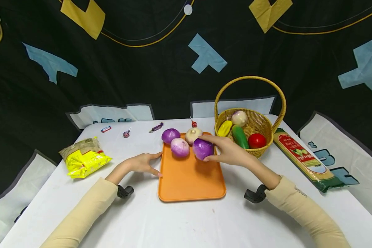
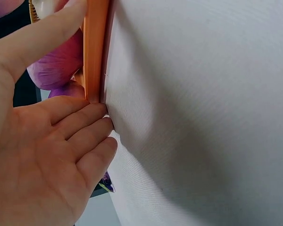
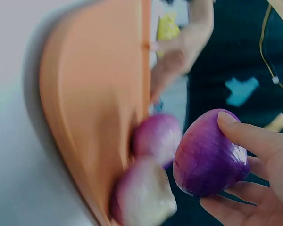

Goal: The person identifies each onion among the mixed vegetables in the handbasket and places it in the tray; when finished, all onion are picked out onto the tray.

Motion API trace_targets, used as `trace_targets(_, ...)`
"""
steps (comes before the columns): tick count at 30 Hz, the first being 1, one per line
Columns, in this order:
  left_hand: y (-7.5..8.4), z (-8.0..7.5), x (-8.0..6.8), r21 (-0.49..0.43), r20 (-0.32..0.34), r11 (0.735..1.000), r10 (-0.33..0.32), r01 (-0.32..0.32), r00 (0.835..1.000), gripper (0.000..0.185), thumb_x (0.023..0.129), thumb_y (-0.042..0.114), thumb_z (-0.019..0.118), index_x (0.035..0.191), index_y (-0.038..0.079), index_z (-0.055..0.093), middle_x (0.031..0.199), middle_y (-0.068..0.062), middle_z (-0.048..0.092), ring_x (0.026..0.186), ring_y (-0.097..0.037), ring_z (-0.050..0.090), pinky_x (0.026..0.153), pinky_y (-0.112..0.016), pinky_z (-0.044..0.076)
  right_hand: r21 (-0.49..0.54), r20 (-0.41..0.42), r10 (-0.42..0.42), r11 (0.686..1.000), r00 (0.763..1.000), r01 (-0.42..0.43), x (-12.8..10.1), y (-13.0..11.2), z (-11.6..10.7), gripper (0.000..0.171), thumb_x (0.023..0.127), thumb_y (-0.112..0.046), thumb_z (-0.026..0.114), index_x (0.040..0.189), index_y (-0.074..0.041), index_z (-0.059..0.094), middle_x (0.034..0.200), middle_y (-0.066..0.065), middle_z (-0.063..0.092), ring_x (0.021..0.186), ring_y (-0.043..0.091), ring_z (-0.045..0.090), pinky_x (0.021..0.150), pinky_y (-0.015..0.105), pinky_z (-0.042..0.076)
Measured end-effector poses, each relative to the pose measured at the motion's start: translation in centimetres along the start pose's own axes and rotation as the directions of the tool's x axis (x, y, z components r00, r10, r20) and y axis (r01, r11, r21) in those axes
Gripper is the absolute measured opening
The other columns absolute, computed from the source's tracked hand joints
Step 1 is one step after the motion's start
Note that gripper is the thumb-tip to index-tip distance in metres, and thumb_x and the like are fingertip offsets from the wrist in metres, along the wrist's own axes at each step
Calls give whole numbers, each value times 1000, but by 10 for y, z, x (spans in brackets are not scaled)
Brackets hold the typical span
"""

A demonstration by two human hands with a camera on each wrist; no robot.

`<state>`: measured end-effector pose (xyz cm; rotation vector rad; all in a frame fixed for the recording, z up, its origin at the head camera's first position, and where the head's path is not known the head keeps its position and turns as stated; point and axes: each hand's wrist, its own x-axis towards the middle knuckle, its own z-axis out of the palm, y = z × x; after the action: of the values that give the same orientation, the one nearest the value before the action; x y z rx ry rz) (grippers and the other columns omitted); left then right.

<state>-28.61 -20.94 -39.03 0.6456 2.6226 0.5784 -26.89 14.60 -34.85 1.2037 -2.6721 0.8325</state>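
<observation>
A white-clothed table [image 1: 186,220] stands before a black patterned backdrop. The right hand [image 1: 230,153] grips a purple onion [image 1: 203,148] over the orange tray [image 1: 190,182], just beside three other onions [image 1: 179,147]; whether it touches the tray is unclear. The left hand [image 1: 142,163], fingers straight, presses the tray's left edge. A wicker basket [image 1: 260,125] of vegetables sits to the right.

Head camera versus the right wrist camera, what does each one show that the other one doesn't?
Only the head view shows the wicker basket of vegetables, the noodle packet, the yellow snack bag, the wrapped candies and the white table.

Only the right wrist view shows, close up, the right hand's fingers curled round the purple onion.

Both show the orange tray, the other onions on it, the right hand, and the left hand at the tray's edge.
</observation>
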Motion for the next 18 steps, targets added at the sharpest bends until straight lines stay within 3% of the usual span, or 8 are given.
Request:
trace_targets(5, 0, 0, 0, -5, -3, 1000, -1, 1, 1000, 100, 76, 46, 79, 150, 1, 29, 150, -24, 33, 136, -43, 31, 112, -55, 25, 33, 101, -80, 996, 992, 77, 9, -10, 31, 72, 81, -30, 79, 143, -10, 48, 140, 8, 52, 124, 24, 52, 99, 37, 48)
trace_targets(9, 0, 2, 0, -9, 0, 1000, -5, 5, 1000, 100, 76, 46, 79, 150, 1, 28, 151, -24, 32, 137, -43, 30, 113, -54, 24, -11, 175, -96, 995, 980, 100, 15, -12, 49, 71, 82, -30, 78, 143, -10, 48, 140, 7, 52, 128, 22, 48, 106, 36, 41)
trace_targets(18, 0, 2, 0, -4, -6, 1000, 1, -1, 1000, 99, 77, 45, 79, 150, 0, 29, 151, -24, 32, 137, -42, 30, 113, -54, 24, -104, 181, -106, 987, 978, 126, 25, -11, 61, 72, 82, -32, 78, 143, -9, 48, 138, 9, 54, 126, 24, 50, 107, 36, 40)
